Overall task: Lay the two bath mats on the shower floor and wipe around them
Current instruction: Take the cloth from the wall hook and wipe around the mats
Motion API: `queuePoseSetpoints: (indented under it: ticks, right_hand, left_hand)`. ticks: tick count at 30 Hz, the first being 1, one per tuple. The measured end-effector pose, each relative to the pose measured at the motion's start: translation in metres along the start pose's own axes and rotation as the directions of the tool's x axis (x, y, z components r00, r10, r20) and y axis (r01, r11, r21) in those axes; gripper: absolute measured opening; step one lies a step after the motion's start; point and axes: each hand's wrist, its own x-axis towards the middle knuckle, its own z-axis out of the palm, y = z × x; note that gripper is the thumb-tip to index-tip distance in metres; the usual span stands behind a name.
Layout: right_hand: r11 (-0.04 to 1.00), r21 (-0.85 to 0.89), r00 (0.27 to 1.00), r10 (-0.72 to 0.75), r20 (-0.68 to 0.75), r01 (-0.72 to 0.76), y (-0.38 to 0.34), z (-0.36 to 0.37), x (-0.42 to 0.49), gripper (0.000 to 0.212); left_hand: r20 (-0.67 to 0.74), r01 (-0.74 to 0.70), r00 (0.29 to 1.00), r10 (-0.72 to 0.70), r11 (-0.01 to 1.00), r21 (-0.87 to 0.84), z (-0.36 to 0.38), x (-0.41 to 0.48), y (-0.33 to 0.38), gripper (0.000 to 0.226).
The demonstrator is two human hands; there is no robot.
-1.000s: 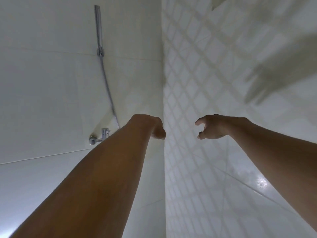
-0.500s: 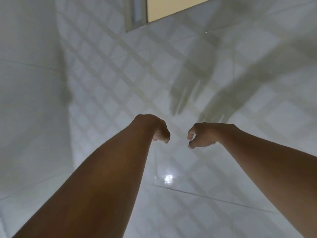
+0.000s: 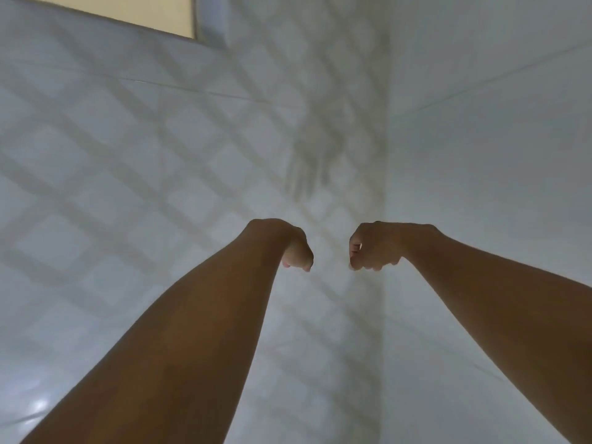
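Observation:
No bath mat or cloth shows in the head view. Both my forearms stretch out in front of me toward a white tiled wall corner. My left hand is curled into a fist and holds nothing. My right hand is also curled, knuckles facing the left hand, with nothing in it. A small gap separates the two fists. Neither hand touches the wall.
White glossy wall tiles carry a lattice-shaped shadow and the blurred shadow of a hand. A yellowish window panel sits at the top left. A plain white wall fills the right side.
The view has swung right: the shower hose and tap left the frame and the window panel moved to the top left. My right hand's fingers have curled from a loose claw into a fist.

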Motion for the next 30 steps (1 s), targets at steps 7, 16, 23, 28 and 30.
queuePoseSetpoints:
  ticks: [7, 16, 23, 28, 30]
  right_hand:
    - [0.935, -0.029, 0.931, 0.348, -0.11, -0.353, 0.181, -0.049, -0.153, 0.016]
    - [0.743, -0.046, 0.707, 0.614, -0.35, -0.668, 0.293, -0.14, -0.386, 0.016]
    - [0.539, -0.011, 0.494, 0.763, -0.417, -0.842, 0.316, -0.193, -0.516, 0.017]
    - [0.295, 0.03, 0.279, 0.927, -0.25, -0.955, 0.341, -0.181, -0.583, 0.018]
    - [0.227, 0.045, 0.218, 0.965, -0.144, -0.973, 0.35, -0.165, -0.6, 0.021]
  left_hand:
    - [-0.06, -0.409, 0.913, 0.404, 0.907, -0.102, -0.011, -0.036, 0.22, 0.046]
    - [-0.296, -0.862, 0.506, 0.81, 0.462, -0.209, -0.046, -0.16, 0.46, 0.036]
    - [-0.444, -0.965, 0.194, 0.875, 0.089, -0.247, -0.069, -0.261, 0.561, 0.028]
    - [-0.346, -0.972, 0.049, 0.937, -0.034, -0.231, -0.054, -0.32, 0.613, 0.042]
    - [-0.279, -0.968, 0.027, 0.96, -0.045, -0.248, -0.04, -0.336, 0.631, 0.045]
